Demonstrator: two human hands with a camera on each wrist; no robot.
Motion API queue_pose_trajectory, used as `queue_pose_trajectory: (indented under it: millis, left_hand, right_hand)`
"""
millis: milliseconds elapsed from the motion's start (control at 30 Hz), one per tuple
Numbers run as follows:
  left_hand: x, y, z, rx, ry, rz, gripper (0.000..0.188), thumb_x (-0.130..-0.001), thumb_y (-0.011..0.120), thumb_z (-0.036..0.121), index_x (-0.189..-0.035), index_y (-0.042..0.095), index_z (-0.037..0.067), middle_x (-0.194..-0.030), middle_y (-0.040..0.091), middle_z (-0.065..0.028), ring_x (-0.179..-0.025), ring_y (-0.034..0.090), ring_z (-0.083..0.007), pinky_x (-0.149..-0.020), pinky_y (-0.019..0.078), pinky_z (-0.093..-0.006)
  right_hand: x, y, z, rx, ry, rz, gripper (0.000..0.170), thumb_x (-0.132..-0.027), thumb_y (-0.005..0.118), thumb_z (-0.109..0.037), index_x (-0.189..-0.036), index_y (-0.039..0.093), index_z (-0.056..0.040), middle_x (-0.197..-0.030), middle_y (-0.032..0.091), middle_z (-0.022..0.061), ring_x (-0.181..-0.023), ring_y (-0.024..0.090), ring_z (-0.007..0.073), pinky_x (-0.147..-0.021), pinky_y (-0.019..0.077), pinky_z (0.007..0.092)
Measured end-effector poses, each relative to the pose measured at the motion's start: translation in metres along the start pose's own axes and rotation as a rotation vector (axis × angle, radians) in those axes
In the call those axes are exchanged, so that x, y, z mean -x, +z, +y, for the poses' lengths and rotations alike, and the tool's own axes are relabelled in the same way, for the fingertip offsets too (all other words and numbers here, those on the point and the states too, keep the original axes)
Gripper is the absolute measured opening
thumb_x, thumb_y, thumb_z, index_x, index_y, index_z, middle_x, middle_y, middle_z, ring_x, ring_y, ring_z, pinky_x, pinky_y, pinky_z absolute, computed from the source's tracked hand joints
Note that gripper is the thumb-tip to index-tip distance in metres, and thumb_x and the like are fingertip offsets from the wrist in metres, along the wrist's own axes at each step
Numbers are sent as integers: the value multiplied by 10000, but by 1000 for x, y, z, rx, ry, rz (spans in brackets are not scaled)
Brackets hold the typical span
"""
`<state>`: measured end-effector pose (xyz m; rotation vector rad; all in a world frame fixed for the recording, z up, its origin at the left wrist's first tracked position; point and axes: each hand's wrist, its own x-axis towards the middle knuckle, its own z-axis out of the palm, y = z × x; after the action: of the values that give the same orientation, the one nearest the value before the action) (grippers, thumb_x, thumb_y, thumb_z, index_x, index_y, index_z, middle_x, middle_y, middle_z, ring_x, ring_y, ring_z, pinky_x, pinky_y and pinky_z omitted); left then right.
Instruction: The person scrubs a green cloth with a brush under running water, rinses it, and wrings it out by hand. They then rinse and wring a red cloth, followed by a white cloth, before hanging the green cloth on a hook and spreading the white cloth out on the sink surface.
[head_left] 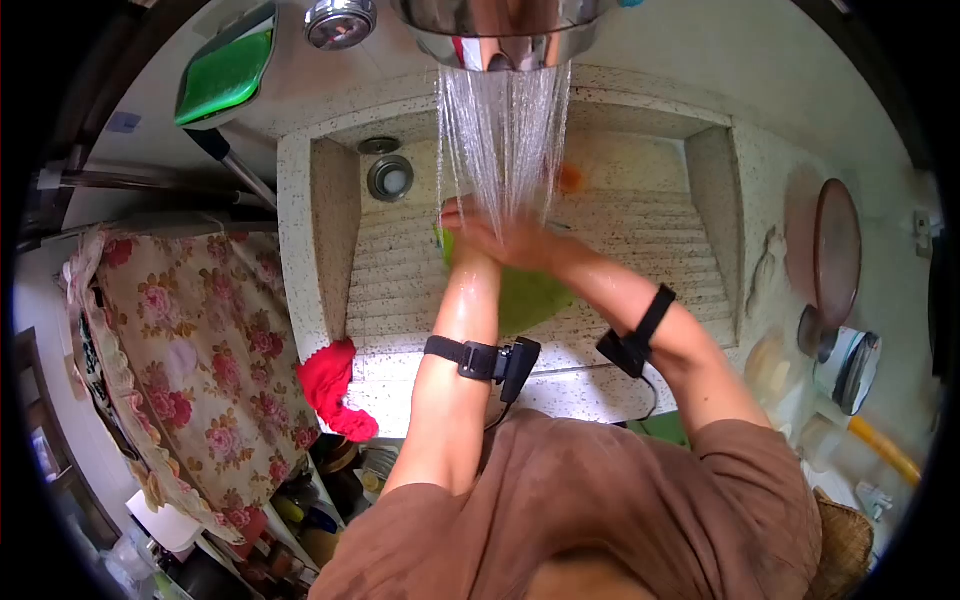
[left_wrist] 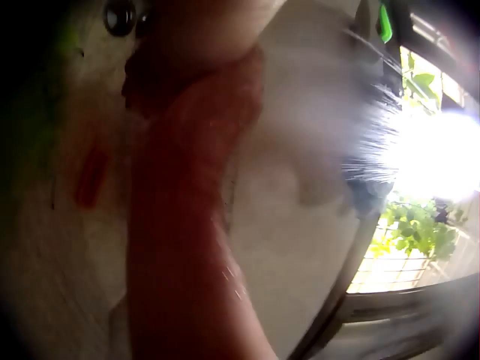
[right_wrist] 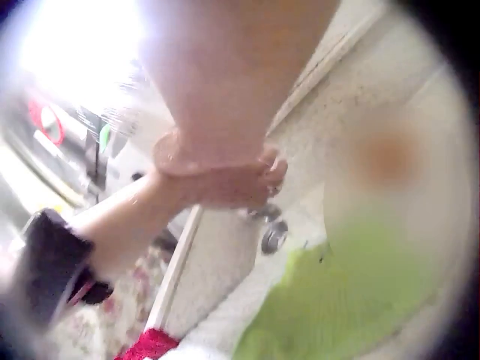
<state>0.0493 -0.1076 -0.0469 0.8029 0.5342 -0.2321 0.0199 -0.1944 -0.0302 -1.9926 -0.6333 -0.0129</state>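
Observation:
Under a spray of water (head_left: pixel 500 130), both wet hands meet over the stone sink (head_left: pixel 400 310). My right hand (head_left: pixel 510 245) reaches in from the right and lies across the left hand (right_wrist: pixel 225 191), gripping round it. In the head view the left hand is largely hidden under the right hand and the water. Motion blurs the fingers, and I cannot tell whether the left ones are curled. Below the hands a flat green cloth-like sheet (head_left: pixel 530 300) lies on the ridged sink floor. The right forearm (left_wrist: pixel 187 225) fills the middle of the left wrist view.
A wide metal shower head (head_left: pixel 500 40) hangs over the sink. The drain (head_left: pixel 390 178) is at the back left, and a small orange-red thing (head_left: pixel 571 178) lies near the back wall. A red cloth (head_left: pixel 335 390) drapes over the left front corner, beside a flowered cover (head_left: pixel 200 370).

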Motion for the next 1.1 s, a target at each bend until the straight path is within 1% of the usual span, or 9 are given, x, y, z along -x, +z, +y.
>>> queue_pose_trajectory:
  millis: [167, 233, 300, 367, 533, 633, 700, 1000, 1100]
  left_hand:
    - [43, -30, 4, -1353, 723, -303, 290, -909, 455, 192, -1124, 534, 15, -1120, 565, -185, -1003, 551, -346, -842, 453, -426]
    - [39, -26, -7, -1656, 855, -415, 287, -905, 461, 181, -1128, 533, 14, -1122, 563, -188, -1005, 549, -349, -844, 452, -425]
    - [25, -24, -16, -1795, 888, -417, 286, -901, 467, 171, -1131, 532, 13, -1124, 562, -192, -1007, 548, -353, -845, 450, -425]
    - [17, -22, -16, -1809, 853, -445, 285, -897, 473, 160, -1134, 531, 12, -1126, 560, -195, -1009, 546, -357, -847, 448, -425]
    - [28, -26, 21, -1508, 634, -476, 360, -879, 494, 177, -1217, 503, 53, -1239, 490, -201, -1089, 476, -409, -999, 323, -472]
    - [61, -28, 40, -1325, 844, -500, 315, -879, 492, 199, -1161, 531, 64, -1194, 520, -200, -1084, 487, -399, -1004, 309, -482]
    - [77, -15, 34, -1361, 1030, -813, 286, -883, 487, 235, -1103, 559, 67, -1144, 548, -198, -1074, 501, -389, -986, 327, -485]
    - [-8, -21, 51, -1886, 641, -1025, 338, -892, 449, 308, -994, 612, 31, -1005, 608, -207, -891, 575, -397, -897, 411, -489]
    - [-71, -93, -8, -1622, 726, -519, 353, -887, 489, 417, -1012, 626, 117, -1027, 612, -176, -935, 588, -309, -795, 469, -436]
  right_hand:
    - [5, 11, -37, 27, -72, -140, 306, -866, 503, -391, -990, 678, -174, -998, 645, 50, -1031, 553, 242, -1015, 236, 553]
    - [-9, 0, -1, 241, 98, -364, 293, -864, 503, -371, -950, 684, -157, -944, 645, 50, -955, 567, 248, -948, 307, 543]
    - [-10, -8, 22, 399, -95, -422, 267, -888, 479, -310, -959, 673, -140, -955, 634, 58, -900, 561, 270, -871, 350, 523]
    - [-1, -1, 62, 597, -388, -270, 266, -901, 468, -290, -981, 670, -137, -978, 632, 58, -912, 562, 272, -873, 351, 532]
    - [-32, 5, 60, 158, 95, -39, 259, -891, 484, -284, -1014, 649, -126, -1008, 620, 71, -934, 555, 281, -870, 363, 519]
    - [-38, 10, 49, 26, 148, 92, 256, -886, 491, -279, -1017, 643, -120, -1009, 618, 79, -936, 554, 285, -864, 369, 516]
    - [-35, 14, 33, 10, 107, 89, 254, -883, 495, -275, -1019, 639, -115, -1009, 616, 84, -937, 554, 287, -861, 373, 514]
    - [-12, 17, 7, 296, -60, -247, 251, -870, 516, -259, -1029, 619, -95, -1010, 607, 109, -943, 552, 300, -844, 391, 506]
    - [-13, 16, 28, 287, 36, -157, 252, -866, 522, -254, -1033, 613, -88, -1010, 604, 117, -945, 551, 304, -838, 397, 503]
